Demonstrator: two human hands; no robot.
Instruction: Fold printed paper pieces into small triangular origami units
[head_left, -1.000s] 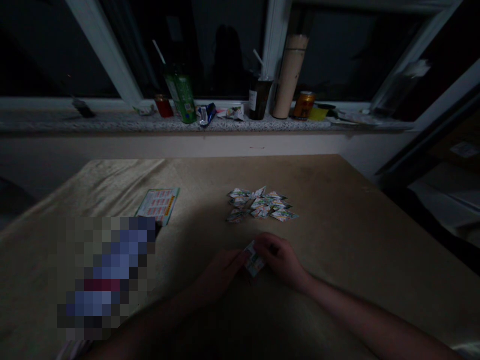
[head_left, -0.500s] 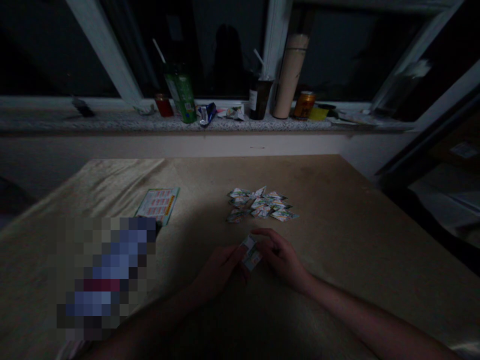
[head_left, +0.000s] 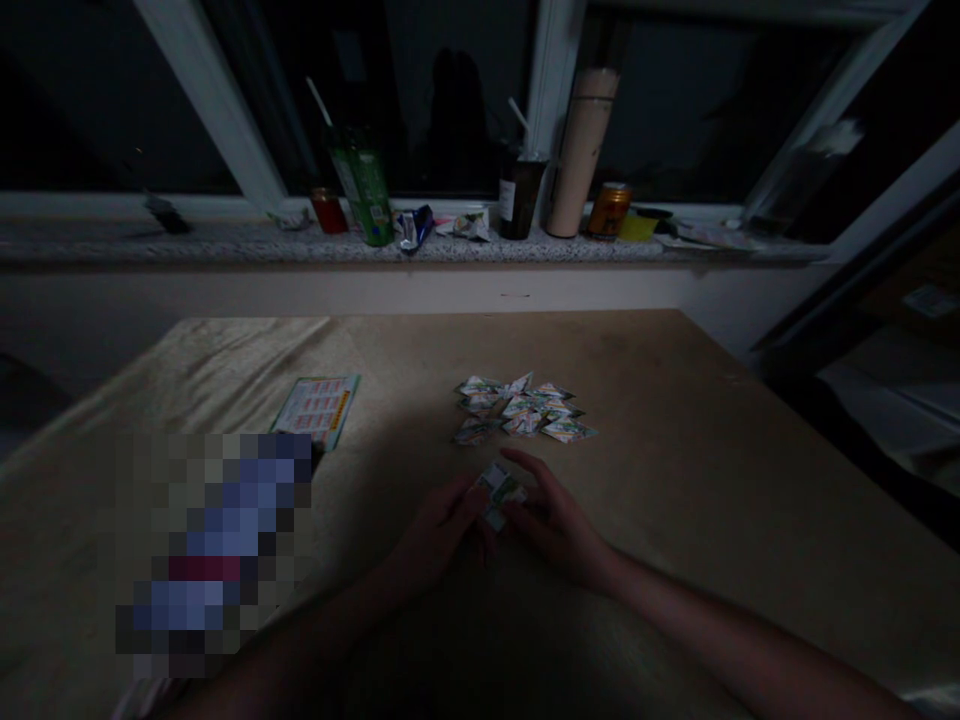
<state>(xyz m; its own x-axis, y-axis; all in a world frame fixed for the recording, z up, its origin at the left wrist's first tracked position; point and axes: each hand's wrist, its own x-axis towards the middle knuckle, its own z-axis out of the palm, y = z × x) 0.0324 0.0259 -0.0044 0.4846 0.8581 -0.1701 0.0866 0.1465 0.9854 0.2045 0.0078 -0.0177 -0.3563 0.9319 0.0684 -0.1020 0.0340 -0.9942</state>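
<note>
My left hand (head_left: 442, 525) and my right hand (head_left: 559, 520) meet low over the brown table (head_left: 712, 470) and pinch a small folded printed paper piece (head_left: 499, 492) between their fingertips. Both hands are closed on it. Just beyond them lies a pile of several similar folded paper pieces (head_left: 521, 410). A flat printed sheet (head_left: 315, 408) with red and green print lies to the left. The light is dim.
A stone window sill (head_left: 225, 243) behind the table carries a green bottle (head_left: 366, 190), a red can (head_left: 328, 211), a dark cup with a straw (head_left: 519, 195), a tall beige tube (head_left: 577, 150), an orange can (head_left: 607, 210) and wrappers. A blurred patch covers the table's left front.
Both hands have moved a little away from me toward the pile, turning the paper piece between the fingers; it now lies flatter and more folded.
</note>
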